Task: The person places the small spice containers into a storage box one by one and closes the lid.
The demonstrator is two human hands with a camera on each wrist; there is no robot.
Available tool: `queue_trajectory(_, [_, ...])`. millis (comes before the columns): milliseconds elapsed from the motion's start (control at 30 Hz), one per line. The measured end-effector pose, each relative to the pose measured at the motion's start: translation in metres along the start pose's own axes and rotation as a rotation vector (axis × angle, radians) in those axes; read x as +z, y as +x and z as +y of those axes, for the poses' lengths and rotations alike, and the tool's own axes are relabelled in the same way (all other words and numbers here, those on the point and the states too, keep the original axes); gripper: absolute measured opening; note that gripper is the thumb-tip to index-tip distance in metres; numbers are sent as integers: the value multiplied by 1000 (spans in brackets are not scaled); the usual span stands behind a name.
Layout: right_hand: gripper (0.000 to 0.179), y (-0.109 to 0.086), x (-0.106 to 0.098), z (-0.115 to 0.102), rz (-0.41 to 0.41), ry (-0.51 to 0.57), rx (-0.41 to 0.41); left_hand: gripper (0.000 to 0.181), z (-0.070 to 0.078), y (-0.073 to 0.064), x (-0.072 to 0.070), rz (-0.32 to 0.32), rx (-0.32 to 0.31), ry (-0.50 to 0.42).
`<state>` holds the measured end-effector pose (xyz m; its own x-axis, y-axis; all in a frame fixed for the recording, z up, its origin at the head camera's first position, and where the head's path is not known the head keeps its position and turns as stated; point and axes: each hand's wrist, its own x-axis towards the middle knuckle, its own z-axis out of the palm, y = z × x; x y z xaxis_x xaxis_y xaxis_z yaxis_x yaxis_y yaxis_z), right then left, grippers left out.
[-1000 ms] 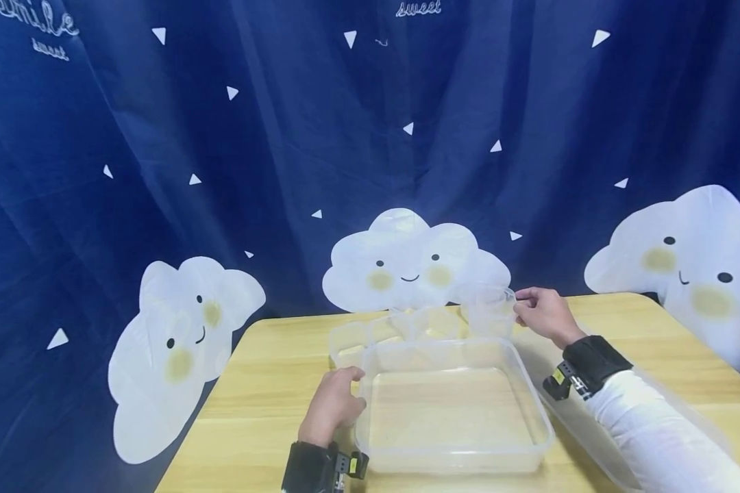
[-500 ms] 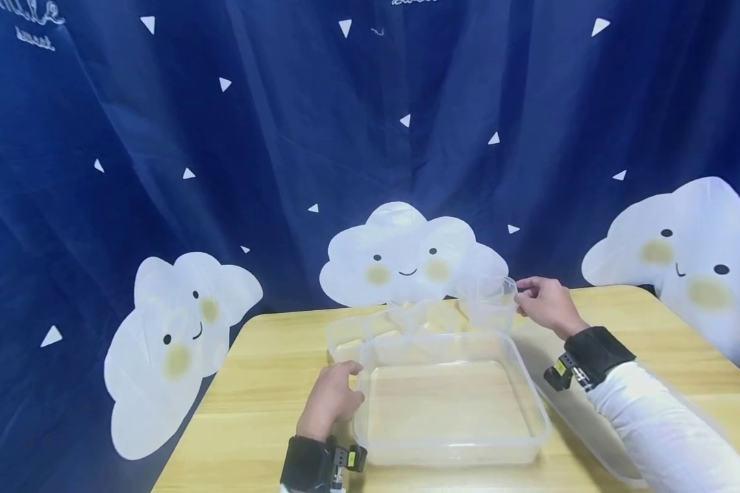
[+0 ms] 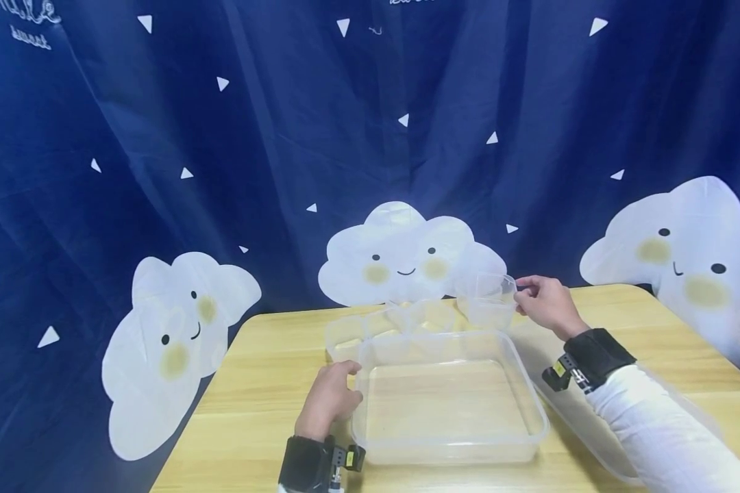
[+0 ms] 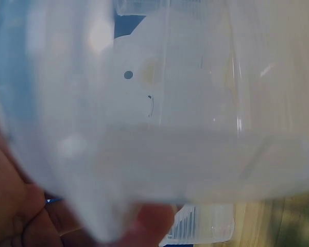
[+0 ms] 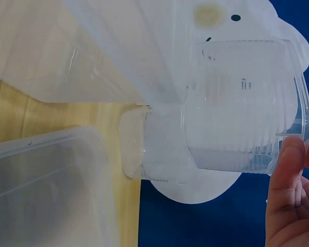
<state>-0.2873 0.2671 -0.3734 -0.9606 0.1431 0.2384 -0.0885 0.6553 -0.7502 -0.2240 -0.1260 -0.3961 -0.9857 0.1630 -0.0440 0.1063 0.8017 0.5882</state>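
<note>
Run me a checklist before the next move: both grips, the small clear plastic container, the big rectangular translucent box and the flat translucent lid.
1. Right-hand grip secure on the small clear plastic container: ok, pinching its rim.
2. Left-hand grip steadying the big rectangular translucent plastic box: cannot tell; beside the left wall, contact unclear.
3. Box uncovered: ok, top open.
4. Flat translucent plastic lid away from the arm: not ok; the white sleeve crosses over it.
5. Other small clear containers clear of the box: cannot tell; behind it, gap unclear.
</note>
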Motion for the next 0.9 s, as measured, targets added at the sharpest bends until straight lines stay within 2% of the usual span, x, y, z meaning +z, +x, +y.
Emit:
queue_trajectory(267, [40, -3, -2, -3, 15, -7, -13, 45, -1, 0, 2, 12, 19, 8])
queue_trajectory(533, [39, -7, -2, -5, 16, 8, -22, 44, 0, -1, 2, 13, 1, 2])
queue_trajectory(900, [40, -14, -2, -12, 8, 16, -36, 43, -2, -1, 3, 25, 11, 7])
